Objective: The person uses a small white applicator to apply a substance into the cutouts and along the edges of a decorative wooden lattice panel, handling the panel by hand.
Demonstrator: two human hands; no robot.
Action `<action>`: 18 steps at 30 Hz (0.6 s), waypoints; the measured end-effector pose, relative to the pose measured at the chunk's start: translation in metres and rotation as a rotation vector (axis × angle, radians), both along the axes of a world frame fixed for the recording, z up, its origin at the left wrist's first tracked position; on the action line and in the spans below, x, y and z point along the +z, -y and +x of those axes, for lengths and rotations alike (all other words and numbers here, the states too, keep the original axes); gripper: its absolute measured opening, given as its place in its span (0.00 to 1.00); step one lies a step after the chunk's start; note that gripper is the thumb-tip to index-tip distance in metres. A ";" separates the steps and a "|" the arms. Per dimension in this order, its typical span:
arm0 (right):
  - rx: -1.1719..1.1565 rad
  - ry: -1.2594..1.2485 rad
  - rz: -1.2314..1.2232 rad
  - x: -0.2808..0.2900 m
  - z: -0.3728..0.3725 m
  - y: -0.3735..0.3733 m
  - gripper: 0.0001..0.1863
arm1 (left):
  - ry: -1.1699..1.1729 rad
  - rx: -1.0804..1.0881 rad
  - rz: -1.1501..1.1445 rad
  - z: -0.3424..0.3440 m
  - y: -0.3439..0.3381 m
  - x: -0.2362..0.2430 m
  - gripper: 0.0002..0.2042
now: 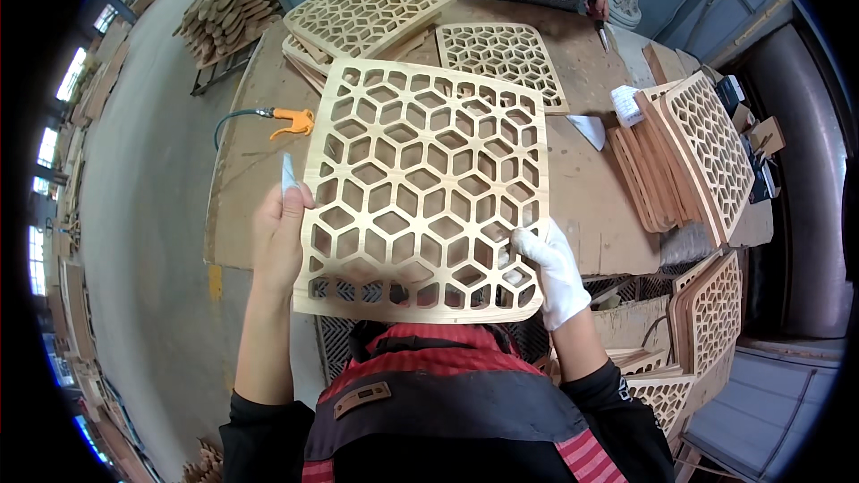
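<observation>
On my feed, a white bucket (625, 9) stands between one and two o'clock and a small brown carton (767, 136) near three; I can't make out what either holds. I have the latticed wooden panel (403, 181) between both hands: the bare left hand (279, 222) closed on its edge near nine o'clock, a pale sheet (287, 170) above its thumb, the gloved right hand (557, 275) clasping around four, thumb uppermost.

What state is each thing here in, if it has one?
Latticed wooden panel: held in both hands
Left hand: bare, gripping panel and pale sheet
Right hand: white-gloved, gripping panel
Orange air gun: lying on table, hose attached
Back-left lattice panels: stacked
Co-worker's hand: holding tool
</observation>
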State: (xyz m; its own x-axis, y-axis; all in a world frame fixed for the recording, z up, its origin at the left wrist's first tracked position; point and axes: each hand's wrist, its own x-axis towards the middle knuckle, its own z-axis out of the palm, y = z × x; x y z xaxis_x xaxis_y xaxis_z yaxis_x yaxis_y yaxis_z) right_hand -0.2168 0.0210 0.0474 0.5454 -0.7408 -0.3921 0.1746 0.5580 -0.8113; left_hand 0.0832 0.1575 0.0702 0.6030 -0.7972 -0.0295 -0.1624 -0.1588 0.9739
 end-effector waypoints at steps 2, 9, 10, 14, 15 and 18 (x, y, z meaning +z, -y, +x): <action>0.016 0.010 -0.033 0.003 -0.002 0.005 0.26 | -0.137 0.025 0.031 -0.002 0.000 -0.005 0.15; 0.083 -0.249 -0.358 0.071 -0.012 0.039 0.25 | -0.236 -0.205 0.197 -0.009 0.007 -0.066 0.12; 0.091 -0.240 -0.433 0.078 -0.011 0.046 0.24 | -0.282 -0.223 0.205 -0.020 0.013 -0.070 0.13; 0.266 -0.385 -0.711 0.127 -0.010 0.069 0.31 | -0.225 -0.322 0.182 -0.042 0.035 -0.072 0.14; 0.351 -0.439 -0.804 0.135 -0.010 0.076 0.29 | -0.197 -0.363 0.200 -0.043 0.041 -0.066 0.15; 0.605 -0.719 -0.999 0.160 0.013 0.088 0.17 | -0.112 -0.425 0.239 -0.038 0.050 -0.070 0.17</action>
State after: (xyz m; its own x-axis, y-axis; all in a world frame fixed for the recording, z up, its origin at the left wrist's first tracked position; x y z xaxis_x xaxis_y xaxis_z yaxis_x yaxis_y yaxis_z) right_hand -0.2034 -0.0668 0.2072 0.7869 -0.5937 -0.1681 -0.5110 -0.4743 -0.7169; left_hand 0.0455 0.1076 -0.0001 0.2090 -0.9349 -0.2869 -0.1576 -0.3217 0.9336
